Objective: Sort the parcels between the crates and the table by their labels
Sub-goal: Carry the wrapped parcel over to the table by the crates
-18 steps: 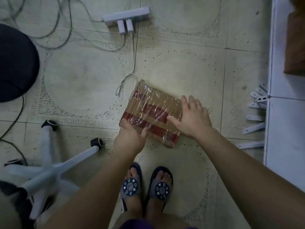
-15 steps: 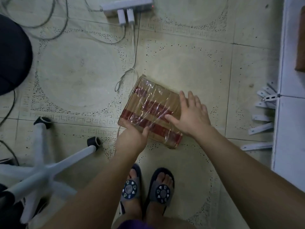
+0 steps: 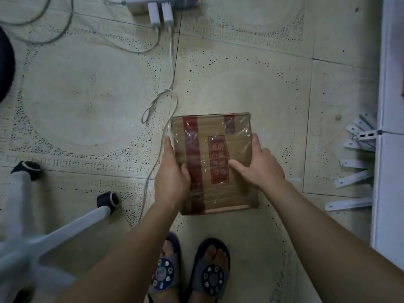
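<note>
Holding the parcel (image 3: 215,162) at the centre of the frame, I grip its left edge with my left hand (image 3: 171,173), thumb curled over the top, and clasp its right edge with my right hand (image 3: 261,169), thumb laid across the red label (image 3: 218,160). It hangs above the tiled floor (image 3: 240,84), my sandals (image 3: 190,274) showing lower centre.

parcel (image 3: 215,162) between hands, feet (image 3: 190,274) below
</note>
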### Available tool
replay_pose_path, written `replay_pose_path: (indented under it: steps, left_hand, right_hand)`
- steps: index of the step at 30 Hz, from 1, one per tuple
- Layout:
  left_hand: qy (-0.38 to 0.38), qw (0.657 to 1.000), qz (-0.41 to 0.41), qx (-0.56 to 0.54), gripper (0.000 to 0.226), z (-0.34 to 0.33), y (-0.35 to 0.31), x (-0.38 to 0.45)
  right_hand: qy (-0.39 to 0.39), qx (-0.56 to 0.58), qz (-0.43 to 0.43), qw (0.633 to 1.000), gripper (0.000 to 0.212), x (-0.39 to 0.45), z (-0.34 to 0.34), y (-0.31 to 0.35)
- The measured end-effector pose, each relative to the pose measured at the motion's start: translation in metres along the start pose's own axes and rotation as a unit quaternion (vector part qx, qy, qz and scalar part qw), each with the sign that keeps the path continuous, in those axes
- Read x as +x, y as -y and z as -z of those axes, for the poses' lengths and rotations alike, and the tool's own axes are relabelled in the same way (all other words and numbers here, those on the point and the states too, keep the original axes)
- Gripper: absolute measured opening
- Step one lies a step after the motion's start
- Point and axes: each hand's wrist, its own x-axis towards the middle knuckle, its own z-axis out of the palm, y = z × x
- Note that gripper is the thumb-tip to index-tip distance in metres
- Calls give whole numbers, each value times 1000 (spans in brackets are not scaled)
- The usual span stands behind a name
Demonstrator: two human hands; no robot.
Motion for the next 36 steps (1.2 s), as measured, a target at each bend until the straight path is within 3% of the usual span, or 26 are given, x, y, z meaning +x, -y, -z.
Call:
replay_pose_path:
  steps: [3, 6, 11, 21, 25, 29, 36]
  left_hand:
    - [39, 999, 21, 6, 80, -5, -4, 7]
    - [109, 992, 59, -10, 86, -6, -8, 6]
    - [105, 994, 4, -22, 88, 30, -35, -8]
    - [-15, 984, -177, 21, 79, 203, -214, -128]
    - [-24, 971, -235, 32, 91, 282, -290, -169]
    - [-37, 964, -262, 35, 99, 353, -359, -207]
    - [-93, 953, -289, 0, 91, 454, -451, -263]
  right_hand:
    - [4, 129, 21, 991, 124, -8, -18, -6]
    - [-5, 171, 41, 984, 123, -19, -23, -1]
    - [-29, 222, 48, 973, 125, -52, 22, 2]
    - [-101, 233, 82, 964, 124, -219, 233, 18]
    - [-134, 249, 96, 954, 121, -288, 325, 29]
    - [-173, 256, 108, 945, 119, -349, 409, 39]
    - [-249, 286, 171, 909, 119, -439, 536, 66]
